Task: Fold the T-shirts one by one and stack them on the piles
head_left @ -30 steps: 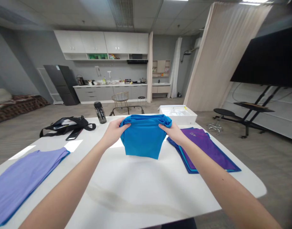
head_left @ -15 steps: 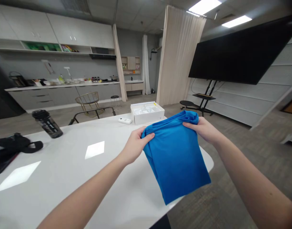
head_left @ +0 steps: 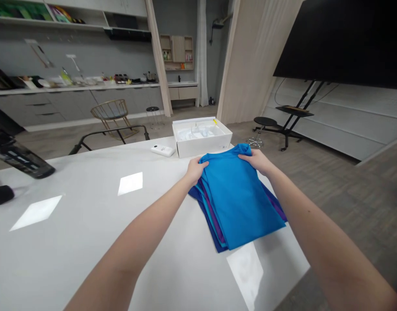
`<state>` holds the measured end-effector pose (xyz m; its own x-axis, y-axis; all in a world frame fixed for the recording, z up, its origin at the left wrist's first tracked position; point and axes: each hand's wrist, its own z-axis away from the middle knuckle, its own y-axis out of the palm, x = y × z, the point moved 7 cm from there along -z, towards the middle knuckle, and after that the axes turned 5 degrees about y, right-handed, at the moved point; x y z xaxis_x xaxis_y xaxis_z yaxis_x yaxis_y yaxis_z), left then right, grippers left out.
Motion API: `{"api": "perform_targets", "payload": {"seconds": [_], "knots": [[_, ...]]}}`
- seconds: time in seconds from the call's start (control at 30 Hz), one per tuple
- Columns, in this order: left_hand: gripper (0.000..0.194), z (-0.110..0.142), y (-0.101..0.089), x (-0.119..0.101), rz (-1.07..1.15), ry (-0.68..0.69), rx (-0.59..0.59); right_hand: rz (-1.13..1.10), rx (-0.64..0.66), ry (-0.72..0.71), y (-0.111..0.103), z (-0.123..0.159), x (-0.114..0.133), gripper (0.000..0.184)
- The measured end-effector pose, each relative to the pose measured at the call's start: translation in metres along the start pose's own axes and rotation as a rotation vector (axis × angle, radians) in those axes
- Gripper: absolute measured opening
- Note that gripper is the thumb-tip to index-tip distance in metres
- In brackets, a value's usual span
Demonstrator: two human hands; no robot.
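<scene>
A folded bright blue T-shirt (head_left: 237, 198) lies on a stack of folded cloth (head_left: 202, 208) in purple, navy and teal, which shows at its left edge and right side. My left hand (head_left: 195, 169) grips the shirt's far edge at the left. My right hand (head_left: 255, 160) grips the collar end at the right. The shirt hides most of the stack. Both hands rest just above the white table (head_left: 71, 211), near its far edge.
A white open box (head_left: 201, 138) and a small white device (head_left: 162, 150) stand at the far edge of the table. A dark water bottle (head_left: 20, 160) lies at the left edge of the view. A chair and stools stand beyond the table.
The blue shirt has moved from the air over the table's middle, rightward and down, and now lies on the stack. My view has turned to the right and tilted down.
</scene>
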<state>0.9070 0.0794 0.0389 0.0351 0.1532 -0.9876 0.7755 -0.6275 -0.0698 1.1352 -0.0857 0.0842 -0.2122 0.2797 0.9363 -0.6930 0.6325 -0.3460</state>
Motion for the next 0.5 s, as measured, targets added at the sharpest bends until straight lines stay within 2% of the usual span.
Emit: {"api": "perform_targets", "payload": {"seconds": [0.1,0.17,0.2,0.27,0.3,0.33,0.4,0.47,0.5], "knots": [[0.025,-0.015,-0.008,0.014,-0.241,0.004,-0.058,0.16,-0.009,-0.034,0.01,-0.023,-0.012,0.036],[0.037,-0.014,-0.01,0.009,-0.418,0.087,-0.128,0.368,-0.056,-0.082,0.017,-0.028,-0.015,0.042],[0.043,-0.01,-0.008,0.0,-0.535,0.175,-0.161,0.483,-0.122,-0.112,0.019,-0.026,-0.014,0.05],[0.05,0.003,0.01,-0.018,-0.737,0.414,-0.153,0.664,-0.3,-0.2,0.026,-0.015,-0.007,0.065],[0.051,0.011,0.025,-0.024,-0.785,0.528,-0.093,0.712,-0.359,-0.268,0.033,-0.006,-0.002,0.067],[0.051,0.019,0.04,-0.026,-0.804,0.614,-0.008,0.738,-0.36,-0.345,0.044,0.003,0.0,0.065],[0.051,0.029,0.067,-0.017,-0.818,0.652,0.165,0.768,-0.197,-0.439,0.073,0.014,-0.004,0.054],[0.054,0.031,0.08,0.0,-0.856,0.548,0.257,0.809,0.01,-0.386,0.093,0.016,-0.021,0.05],[0.056,0.031,0.083,0.009,-0.887,0.477,0.266,0.837,0.069,-0.319,0.095,0.015,-0.032,0.05]]}}
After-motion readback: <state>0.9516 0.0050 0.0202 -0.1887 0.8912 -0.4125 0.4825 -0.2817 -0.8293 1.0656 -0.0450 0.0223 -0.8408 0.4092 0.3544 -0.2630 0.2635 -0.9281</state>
